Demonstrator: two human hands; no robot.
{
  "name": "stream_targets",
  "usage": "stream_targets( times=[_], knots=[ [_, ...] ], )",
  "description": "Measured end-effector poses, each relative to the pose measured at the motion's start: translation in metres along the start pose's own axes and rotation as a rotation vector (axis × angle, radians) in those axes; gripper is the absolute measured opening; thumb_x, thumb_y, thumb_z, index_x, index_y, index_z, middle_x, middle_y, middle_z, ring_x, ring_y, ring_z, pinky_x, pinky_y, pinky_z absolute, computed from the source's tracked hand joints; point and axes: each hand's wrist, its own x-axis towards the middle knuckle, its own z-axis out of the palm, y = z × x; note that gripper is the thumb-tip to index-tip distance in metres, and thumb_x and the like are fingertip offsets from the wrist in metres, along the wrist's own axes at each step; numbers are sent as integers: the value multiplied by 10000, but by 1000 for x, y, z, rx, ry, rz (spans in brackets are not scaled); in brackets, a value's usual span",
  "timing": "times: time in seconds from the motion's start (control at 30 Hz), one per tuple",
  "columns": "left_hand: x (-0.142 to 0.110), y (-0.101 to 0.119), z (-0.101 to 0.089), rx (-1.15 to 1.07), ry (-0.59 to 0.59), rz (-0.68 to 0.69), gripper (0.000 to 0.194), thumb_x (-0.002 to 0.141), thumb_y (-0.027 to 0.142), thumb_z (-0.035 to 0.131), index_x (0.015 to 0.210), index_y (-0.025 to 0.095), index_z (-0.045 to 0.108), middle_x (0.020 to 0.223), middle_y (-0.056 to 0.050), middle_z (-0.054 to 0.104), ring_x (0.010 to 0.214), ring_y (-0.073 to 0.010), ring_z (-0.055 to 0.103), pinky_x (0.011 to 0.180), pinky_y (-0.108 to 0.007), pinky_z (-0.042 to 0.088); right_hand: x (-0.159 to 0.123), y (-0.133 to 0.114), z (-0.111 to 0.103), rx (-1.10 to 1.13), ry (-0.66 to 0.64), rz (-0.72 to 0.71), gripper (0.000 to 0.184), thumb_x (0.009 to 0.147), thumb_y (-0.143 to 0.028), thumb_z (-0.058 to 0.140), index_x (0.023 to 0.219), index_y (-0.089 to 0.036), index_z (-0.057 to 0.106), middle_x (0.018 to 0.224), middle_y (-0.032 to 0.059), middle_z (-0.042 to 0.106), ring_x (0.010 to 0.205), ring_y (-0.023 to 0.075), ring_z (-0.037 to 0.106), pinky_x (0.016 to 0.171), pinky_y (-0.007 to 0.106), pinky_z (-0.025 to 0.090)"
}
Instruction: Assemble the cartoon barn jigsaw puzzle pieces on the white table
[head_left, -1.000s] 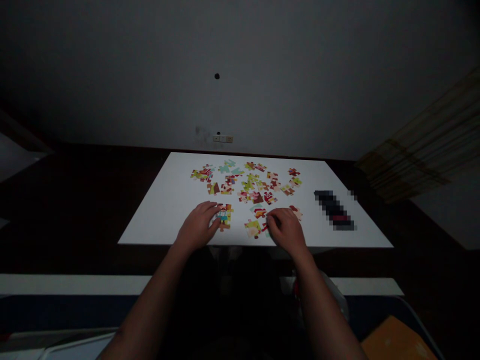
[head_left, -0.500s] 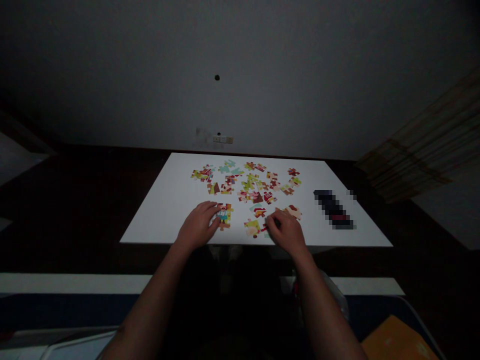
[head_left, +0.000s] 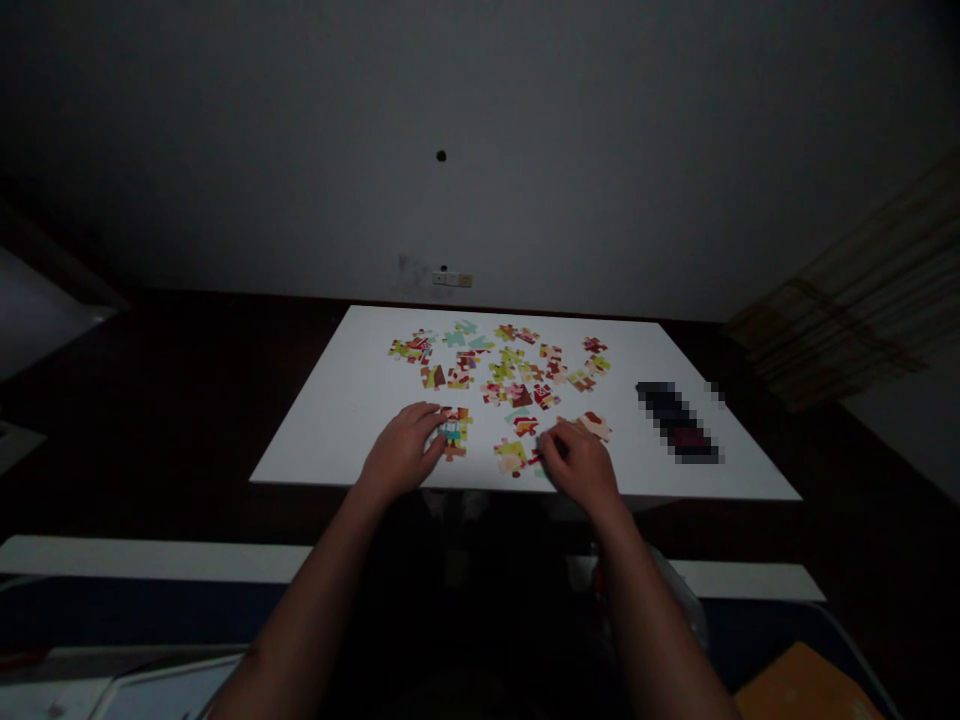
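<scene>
L hand (head_left: pixel 403 455) relaxed, fingertips touching jigsaw cluster (head_left: pixel 454 432) at its 3 o'clock. R hand (head_left: pixel 577 465) nearest red jigsaw piece (head_left: pixel 534 458) at 9 o'clock; grip unclear.

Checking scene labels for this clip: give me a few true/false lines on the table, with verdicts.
1. The left hand lies right next to a group of jigsaw pieces. True.
2. The right hand holds a piece high above the table. False: it is down among pieces near the front edge.
3. The jigsaw pieces sit in a box. False: they lie loose on a white board.
4. A blurred dark object lies on the white board, to the right of the pieces. True.
</scene>
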Motion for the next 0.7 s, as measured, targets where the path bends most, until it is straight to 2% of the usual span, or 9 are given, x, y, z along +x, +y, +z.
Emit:
stream_targets(
  times=[0.1, 0.37, 0.7],
  knots=[
    [0, 0, 0, -2, 0, -2, 347, 913, 280, 484, 1240, 234, 593, 1277, -75, 570, 1209, -239, 490, 1051, -450, 408, 0, 1, 1, -6, 0, 2, 217, 894, -302, 440, 726, -260, 571, 736, 44, 618, 786, 240, 583, 803, 400, 454],
    [-1, 0, -1, -14, 2, -6, 358, 903, 263, 496, 1249, 233, 582, 1273, -73, 573, 1210, -236, 490, 1038, -456, 416, -1, 2, 2, 3, -15, 5, 202, 905, -318, 449, 745, -262, 558, 762, 46, 617, 868, 252, 597, 843, 416, 453],
    [-3, 0, -3, -25, 14, 4, 360, 901, 256, 498, 1250, 235, 581, 1279, -68, 573, 1216, -230, 494, 1050, -459, 408, 0, 3, 3, 15, -14, 0, 177, 891, -320, 464, 767, -273, 582, 775, 47, 636, 919, 274, 608, 798, 416, 456]
  ],
)
